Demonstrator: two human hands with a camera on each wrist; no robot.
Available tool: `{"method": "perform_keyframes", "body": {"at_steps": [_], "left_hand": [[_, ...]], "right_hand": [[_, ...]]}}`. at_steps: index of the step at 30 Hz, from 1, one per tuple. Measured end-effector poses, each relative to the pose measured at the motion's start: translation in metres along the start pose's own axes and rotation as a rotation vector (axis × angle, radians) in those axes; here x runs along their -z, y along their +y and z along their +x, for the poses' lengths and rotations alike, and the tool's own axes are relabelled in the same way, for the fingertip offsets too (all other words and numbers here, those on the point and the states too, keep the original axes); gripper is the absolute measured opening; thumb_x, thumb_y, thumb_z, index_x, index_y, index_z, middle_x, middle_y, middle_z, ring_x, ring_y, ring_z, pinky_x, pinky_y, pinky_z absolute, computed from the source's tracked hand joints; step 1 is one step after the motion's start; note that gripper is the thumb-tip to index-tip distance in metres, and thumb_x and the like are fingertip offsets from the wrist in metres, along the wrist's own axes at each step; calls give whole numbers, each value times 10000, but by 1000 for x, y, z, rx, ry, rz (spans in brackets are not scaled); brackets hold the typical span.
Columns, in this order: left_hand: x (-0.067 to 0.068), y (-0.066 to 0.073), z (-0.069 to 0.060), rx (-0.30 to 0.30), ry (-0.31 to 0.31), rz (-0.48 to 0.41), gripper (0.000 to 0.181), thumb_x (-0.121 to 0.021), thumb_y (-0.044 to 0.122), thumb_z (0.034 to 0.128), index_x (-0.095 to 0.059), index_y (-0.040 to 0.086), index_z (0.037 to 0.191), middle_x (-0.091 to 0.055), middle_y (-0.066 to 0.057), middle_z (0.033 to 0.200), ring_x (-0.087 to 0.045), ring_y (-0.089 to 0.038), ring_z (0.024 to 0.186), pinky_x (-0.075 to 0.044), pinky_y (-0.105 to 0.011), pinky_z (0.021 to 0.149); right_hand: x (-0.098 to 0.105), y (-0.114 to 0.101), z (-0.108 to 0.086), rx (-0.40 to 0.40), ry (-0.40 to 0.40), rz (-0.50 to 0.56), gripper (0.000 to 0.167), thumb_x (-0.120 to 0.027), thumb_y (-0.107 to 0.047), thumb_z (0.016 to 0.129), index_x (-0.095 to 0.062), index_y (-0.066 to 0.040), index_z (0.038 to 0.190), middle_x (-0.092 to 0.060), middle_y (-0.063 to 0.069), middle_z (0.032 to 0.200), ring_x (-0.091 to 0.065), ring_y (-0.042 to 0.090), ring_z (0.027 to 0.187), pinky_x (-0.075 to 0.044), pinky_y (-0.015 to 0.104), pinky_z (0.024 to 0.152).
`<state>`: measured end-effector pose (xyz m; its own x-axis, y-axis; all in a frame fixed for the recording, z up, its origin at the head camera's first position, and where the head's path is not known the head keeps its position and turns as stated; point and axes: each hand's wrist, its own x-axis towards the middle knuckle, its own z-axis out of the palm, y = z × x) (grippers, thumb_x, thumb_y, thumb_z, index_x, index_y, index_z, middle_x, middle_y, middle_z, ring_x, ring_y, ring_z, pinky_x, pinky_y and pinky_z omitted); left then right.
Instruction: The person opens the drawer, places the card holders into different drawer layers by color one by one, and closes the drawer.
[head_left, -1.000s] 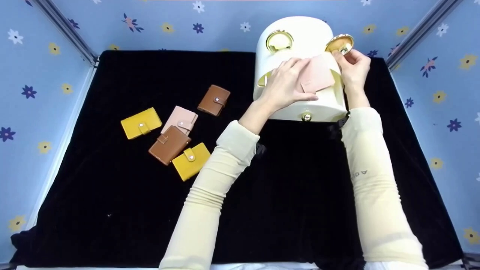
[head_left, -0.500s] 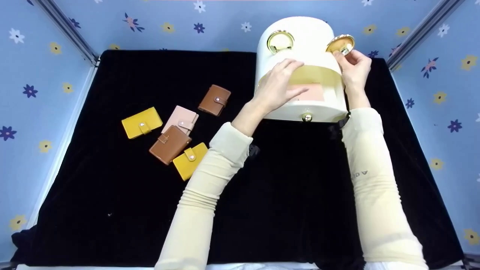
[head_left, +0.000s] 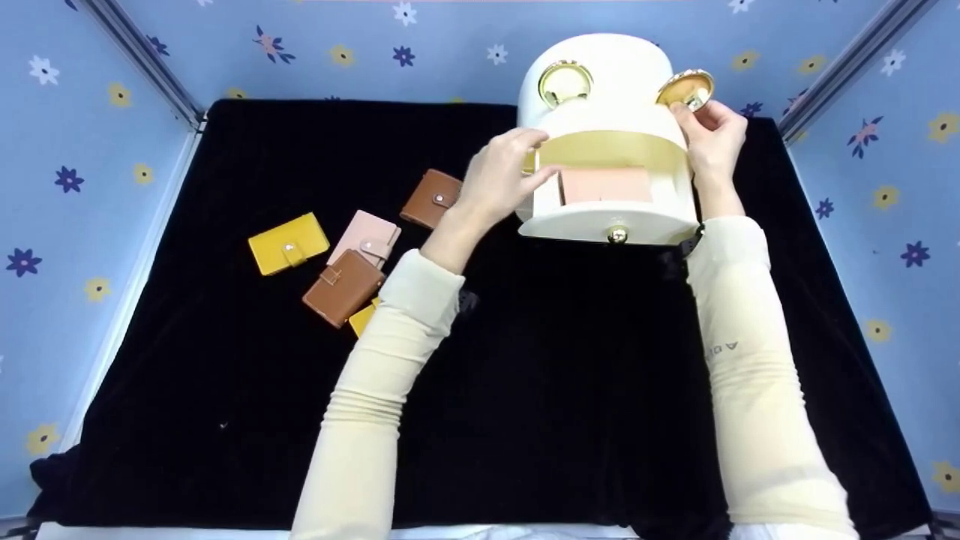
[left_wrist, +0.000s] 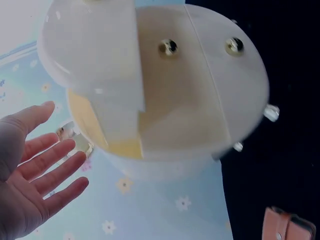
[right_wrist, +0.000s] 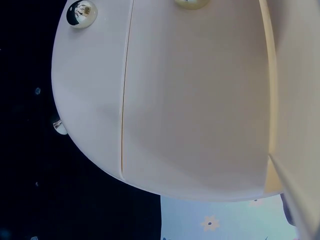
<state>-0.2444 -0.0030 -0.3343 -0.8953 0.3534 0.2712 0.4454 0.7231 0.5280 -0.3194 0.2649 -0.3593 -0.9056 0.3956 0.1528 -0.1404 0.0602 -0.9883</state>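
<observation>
A white rounded drawer box (head_left: pixel 600 112) with two gold round ears stands at the back right. Its upper drawer (head_left: pixel 667 214) is pulled out, and a pink card holder (head_left: pixel 606 185) lies inside. My left hand (head_left: pixel 499 176) is held at the drawer's left side with nothing in it; in the left wrist view the same hand (left_wrist: pixel 45 175) shows spread fingers beside the box. With thumb and fingers, my right hand (head_left: pixel 711 142) pinches the lower edge of the right gold ear (head_left: pixel 686 88). The right wrist view shows the box's front (right_wrist: pixel 200 110), but the gripping fingers are hidden there.
On the black cloth (head_left: pixel 555 390) to the left lie a yellow card holder (head_left: pixel 289 244), a pink one overlapped by a brown one (head_left: pixel 345 289), another brown card holder (head_left: pixel 431 199) and a second yellow one (head_left: pixel 362 319) partly behind my left sleeve. Flowered walls surround the cloth.
My left hand has let go of the pink card holder, which now lies in the drawer, and has moved left out of the drawer. The right hand has stayed on the gold ear.
</observation>
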Motion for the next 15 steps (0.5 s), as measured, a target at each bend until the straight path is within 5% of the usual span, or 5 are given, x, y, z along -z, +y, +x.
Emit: {"method": "perform_keyframes", "body": {"at_steps": [15], "left_hand": [[0,-77,-30,157,20,97,413,-611,281,832,-564,42,1165,-557,-92,1149,-564,-226,962,-451,-357,797]], "right_hand": [[0,0,1,-19,11,5,86,-742,-77,699,-660,-57,680,-614,17,633,-542,99,565,-423,205,580]]}}
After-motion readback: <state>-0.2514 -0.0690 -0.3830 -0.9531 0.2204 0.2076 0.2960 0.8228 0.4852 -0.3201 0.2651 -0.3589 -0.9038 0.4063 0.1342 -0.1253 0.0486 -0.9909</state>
